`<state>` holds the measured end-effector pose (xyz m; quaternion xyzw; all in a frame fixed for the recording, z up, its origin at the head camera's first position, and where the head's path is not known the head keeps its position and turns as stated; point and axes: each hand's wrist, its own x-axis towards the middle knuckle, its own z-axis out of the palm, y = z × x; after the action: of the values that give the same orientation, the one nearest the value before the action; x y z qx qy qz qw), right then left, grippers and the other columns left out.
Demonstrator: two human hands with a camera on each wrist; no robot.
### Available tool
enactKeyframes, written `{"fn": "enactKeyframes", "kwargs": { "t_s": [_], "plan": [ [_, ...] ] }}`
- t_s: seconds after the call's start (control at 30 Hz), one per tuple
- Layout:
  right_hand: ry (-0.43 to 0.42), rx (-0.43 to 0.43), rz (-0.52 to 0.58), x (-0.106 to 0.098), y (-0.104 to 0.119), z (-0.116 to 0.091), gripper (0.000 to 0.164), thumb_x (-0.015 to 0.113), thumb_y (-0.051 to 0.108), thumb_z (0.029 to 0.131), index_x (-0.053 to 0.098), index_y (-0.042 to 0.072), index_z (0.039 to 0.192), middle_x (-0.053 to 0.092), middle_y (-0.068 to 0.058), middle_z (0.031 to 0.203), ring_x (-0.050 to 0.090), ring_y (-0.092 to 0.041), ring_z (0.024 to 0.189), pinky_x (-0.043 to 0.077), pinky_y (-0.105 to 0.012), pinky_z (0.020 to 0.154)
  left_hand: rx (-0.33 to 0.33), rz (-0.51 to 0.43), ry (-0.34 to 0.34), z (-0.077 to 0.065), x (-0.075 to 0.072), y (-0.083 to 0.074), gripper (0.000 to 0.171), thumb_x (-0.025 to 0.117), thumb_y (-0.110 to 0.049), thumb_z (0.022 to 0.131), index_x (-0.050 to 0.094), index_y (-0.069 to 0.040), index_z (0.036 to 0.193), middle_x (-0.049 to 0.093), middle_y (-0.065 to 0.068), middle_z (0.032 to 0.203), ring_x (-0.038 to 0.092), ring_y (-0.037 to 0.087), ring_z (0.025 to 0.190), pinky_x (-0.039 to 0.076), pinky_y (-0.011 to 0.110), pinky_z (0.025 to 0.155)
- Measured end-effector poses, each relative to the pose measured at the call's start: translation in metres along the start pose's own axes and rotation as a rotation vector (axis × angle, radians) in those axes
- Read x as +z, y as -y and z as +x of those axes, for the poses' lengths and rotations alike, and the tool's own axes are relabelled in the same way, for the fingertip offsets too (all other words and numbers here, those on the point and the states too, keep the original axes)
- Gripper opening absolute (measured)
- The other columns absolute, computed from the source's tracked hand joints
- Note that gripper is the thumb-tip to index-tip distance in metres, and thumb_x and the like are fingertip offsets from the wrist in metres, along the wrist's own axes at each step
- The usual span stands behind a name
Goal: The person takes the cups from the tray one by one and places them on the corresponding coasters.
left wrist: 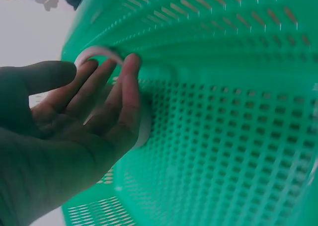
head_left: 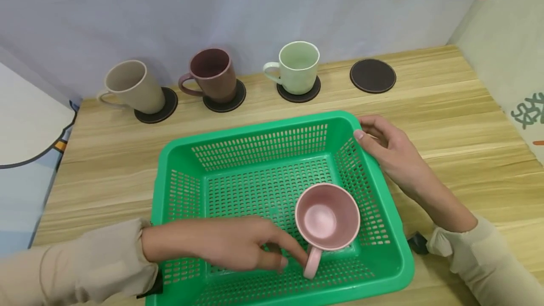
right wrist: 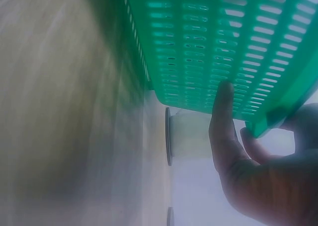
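Observation:
A pink mug (head_left: pixel 329 216) stands upright inside a green plastic basket (head_left: pixel 255 130), near its right side, with the handle (head_left: pixel 312 262) towards me. Reaching over the basket, my left hand (head_left: pixel 238 244) has its index fingertip at that handle. In the left wrist view the fingers extend beside the handle (left wrist: pixel 98 50) and the thumb stands apart from them. My right hand (head_left: pixel 395 155) grips the basket's right rim near the far corner, thumb on top. The right wrist view shows fingers (right wrist: pixel 223 121) against the outer basket wall.
Along the back of the wooden table (head_left: pixel 459 122), a beige mug (head_left: pixel 140 89), a brown mug (head_left: pixel 216 79) and a light green mug (head_left: pixel 299 70) stand on dark round coasters. A bare coaster (head_left: pixel 373 75) lies to their right. A pale cloth wall (head_left: pixel 255 8) rises behind.

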<state>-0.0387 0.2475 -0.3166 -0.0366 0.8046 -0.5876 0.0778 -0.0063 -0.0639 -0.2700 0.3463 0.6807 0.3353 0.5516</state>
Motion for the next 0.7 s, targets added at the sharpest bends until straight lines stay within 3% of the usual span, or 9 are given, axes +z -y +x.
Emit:
{"fn": "enactKeyframes", "kwargs": {
  "t_s": [0.07,0.13,0.3,0.53,0.7],
  "plan": [
    [0.002,-0.001,0.003,0.000,0.000,0.000,0.040,0.050,0.031,0.104,0.048,0.008,0.137,0.062,0.000,0.121,0.066,-0.007,0.101,0.057,-0.019,0.081,-0.017,-0.123,0.015,0.003,0.001,0.001,0.034,0.054,-0.010,0.098,0.067,-0.027,0.125,0.065,-0.014,0.115,0.063,0.001,0.079,0.049,0.018,0.075],
    [0.000,-0.001,0.001,0.000,0.000,0.000,0.040,0.050,0.031,0.104,0.048,0.008,0.137,0.062,0.001,0.122,0.066,-0.007,0.102,0.057,-0.019,0.081,-0.041,-0.261,0.034,0.006,0.001,0.001,0.033,0.053,-0.010,0.097,0.067,-0.022,0.125,0.066,-0.009,0.122,0.068,0.008,0.093,0.052,0.022,0.083],
    [0.001,0.002,0.000,0.000,0.000,-0.001,0.040,0.051,0.030,0.104,0.048,0.009,0.137,0.061,0.001,0.122,0.065,-0.006,0.103,0.056,-0.018,0.082,-0.102,-0.488,0.036,0.010,0.006,0.002,0.028,0.053,-0.014,0.098,0.065,-0.014,0.124,0.067,-0.001,0.117,0.067,0.015,0.091,0.056,0.028,0.082],
    [0.003,0.001,0.001,0.000,0.001,0.000,0.040,0.051,0.031,0.104,0.048,0.009,0.137,0.062,0.000,0.122,0.066,-0.008,0.101,0.057,-0.020,0.080,-0.127,-0.532,-0.010,0.015,0.019,0.006,0.026,0.058,-0.013,0.095,0.066,-0.013,0.119,0.066,-0.001,0.111,0.062,0.013,0.087,0.053,0.026,0.078],
    [0.000,0.011,-0.009,0.001,0.001,-0.001,0.041,0.050,0.032,0.104,0.048,0.010,0.138,0.061,-0.001,0.123,0.065,-0.008,0.102,0.056,-0.019,0.081,-0.081,-0.502,-0.049,0.014,0.024,0.011,0.017,0.057,-0.019,0.098,0.064,-0.010,0.110,0.068,-0.001,0.103,0.060,0.013,0.084,0.052,0.025,0.075]
  ]
}}
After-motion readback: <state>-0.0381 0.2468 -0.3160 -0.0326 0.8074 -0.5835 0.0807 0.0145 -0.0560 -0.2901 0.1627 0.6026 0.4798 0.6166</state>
